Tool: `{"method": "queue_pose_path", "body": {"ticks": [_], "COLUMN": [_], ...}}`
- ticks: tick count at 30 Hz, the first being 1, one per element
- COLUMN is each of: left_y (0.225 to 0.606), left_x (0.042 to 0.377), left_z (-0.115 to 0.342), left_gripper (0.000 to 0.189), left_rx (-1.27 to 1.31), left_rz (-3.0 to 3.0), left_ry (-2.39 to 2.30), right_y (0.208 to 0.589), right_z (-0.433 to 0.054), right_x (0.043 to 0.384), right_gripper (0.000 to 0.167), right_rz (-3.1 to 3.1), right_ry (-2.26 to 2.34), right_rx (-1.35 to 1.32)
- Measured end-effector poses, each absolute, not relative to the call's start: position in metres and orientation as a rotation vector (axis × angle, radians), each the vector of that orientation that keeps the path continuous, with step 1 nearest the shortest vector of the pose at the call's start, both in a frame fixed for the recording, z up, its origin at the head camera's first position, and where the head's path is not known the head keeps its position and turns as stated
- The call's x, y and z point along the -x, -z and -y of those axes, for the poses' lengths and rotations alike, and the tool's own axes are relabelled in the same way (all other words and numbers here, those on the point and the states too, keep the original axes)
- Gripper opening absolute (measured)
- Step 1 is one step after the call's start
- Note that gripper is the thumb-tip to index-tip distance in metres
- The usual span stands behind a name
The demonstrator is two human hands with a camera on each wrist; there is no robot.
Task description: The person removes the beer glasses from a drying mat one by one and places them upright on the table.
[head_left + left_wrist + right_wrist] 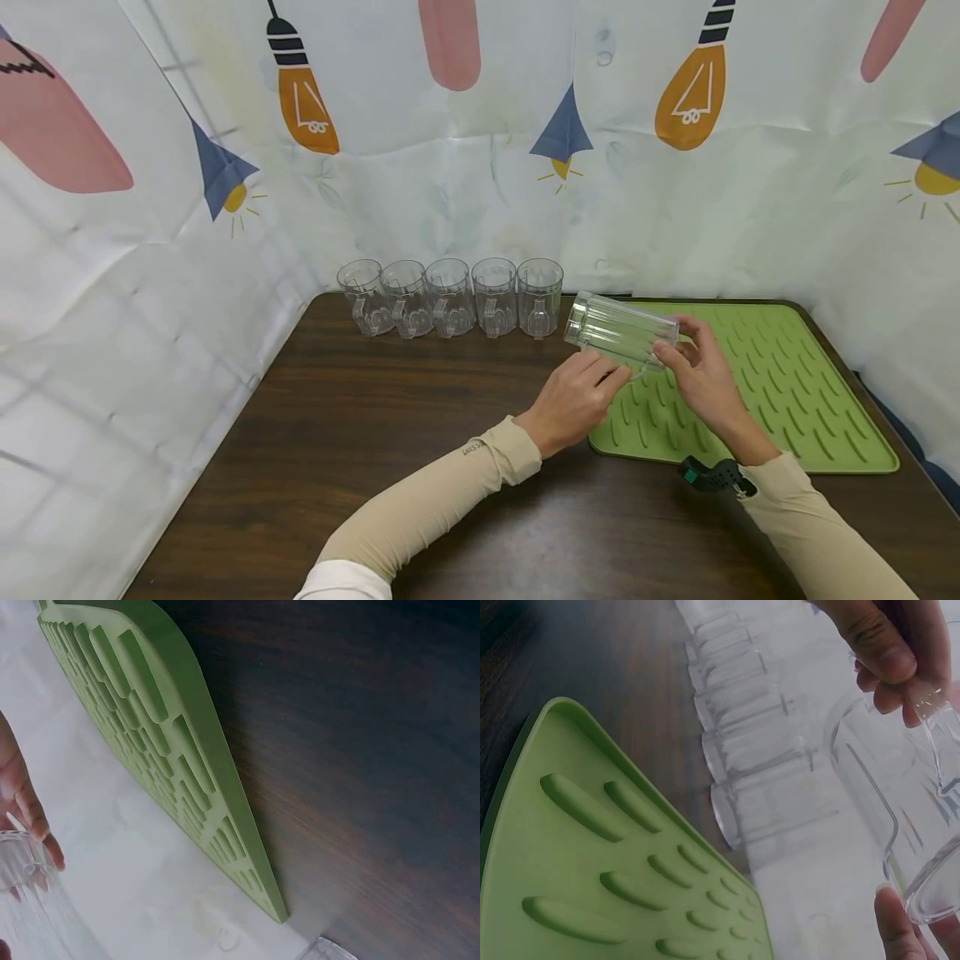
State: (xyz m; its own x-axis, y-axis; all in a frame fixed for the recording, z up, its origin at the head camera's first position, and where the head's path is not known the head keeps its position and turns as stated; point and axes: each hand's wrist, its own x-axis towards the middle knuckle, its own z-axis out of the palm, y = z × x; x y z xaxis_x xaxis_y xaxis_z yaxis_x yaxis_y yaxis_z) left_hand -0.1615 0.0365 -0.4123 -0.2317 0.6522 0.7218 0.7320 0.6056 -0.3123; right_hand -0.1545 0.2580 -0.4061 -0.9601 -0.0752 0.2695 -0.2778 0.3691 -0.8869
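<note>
A clear plastic mug (pixel 618 327) is held up on its side over the left edge of the green mat (pixel 757 367), its base toward the left and its rim toward the right. My left hand (pixel 573 398) pinches its handle (pixel 937 739) between thumb and fingers. At the rim end, my right hand (pixel 705 375) grips the mug, thumb on the near side and fingers behind. The right wrist view has the rim close up, with right-hand fingertips (pixel 896 922) against it.
Several matching clear mugs (pixel 448 296) stand upright in a row along the back of the dark wood table (pixel 390 417), handles facing me. A printed cloth (pixel 480 192) hangs right behind the table. Raised ridges cover the mat on the right side.
</note>
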Motion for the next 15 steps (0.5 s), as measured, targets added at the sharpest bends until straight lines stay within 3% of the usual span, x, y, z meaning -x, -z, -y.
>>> {"method": "queue_pose_path", "body": {"ticks": [11,15], "left_y": [0.409,0.405], "left_x": [0.157,0.156], "left_z": [-0.029,-0.025], "left_gripper": [0.033,0.025], "left_rx": [1.082,1.056], "left_rz": [1.978,1.953], "left_ry": [0.149,0.235], "right_y": [0.402,0.4], "right_z": [-0.252,-0.252], "right_x": [0.155,0.156], "right_gripper": [0.053,0.053], "right_rz": [2.395,2.379], "right_ry": [-1.643,-1.637], "right_rx": [-0.332,-0.317]}}
